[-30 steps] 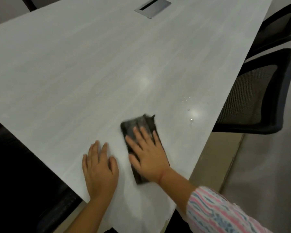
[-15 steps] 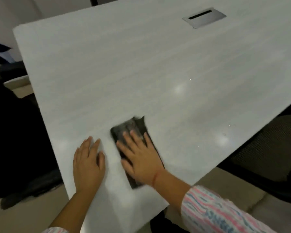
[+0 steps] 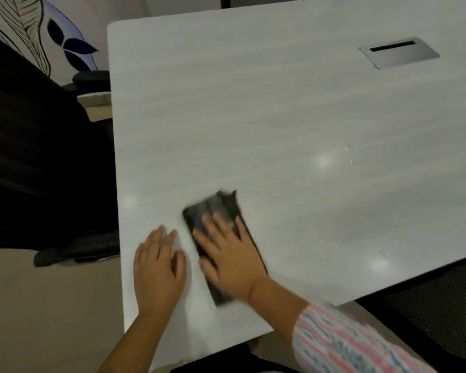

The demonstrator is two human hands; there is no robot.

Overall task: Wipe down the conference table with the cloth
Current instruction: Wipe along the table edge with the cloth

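A dark folded cloth (image 3: 213,211) lies flat on the pale grey conference table (image 3: 253,117), near its front corner. My right hand (image 3: 230,261) presses down on the cloth with straight, spread fingers and covers its near half. Just to the left of the cloth, my left hand (image 3: 158,267) rests flat on the bare tabletop, fingers straight and empty. A few small water droplets (image 3: 382,252) glint on the table near its right edge.
A metal cable port (image 3: 398,55) is set into the tabletop at the far right. Dark office chairs stand at the left (image 3: 38,157) and at the lower right (image 3: 441,305). The table's left edge runs close to my left hand.
The view has swung left, bringing the table's left edge and far corner into sight. Both hands and the cloth have shifted toward the table's left edge, the right hand still flat on the cloth.
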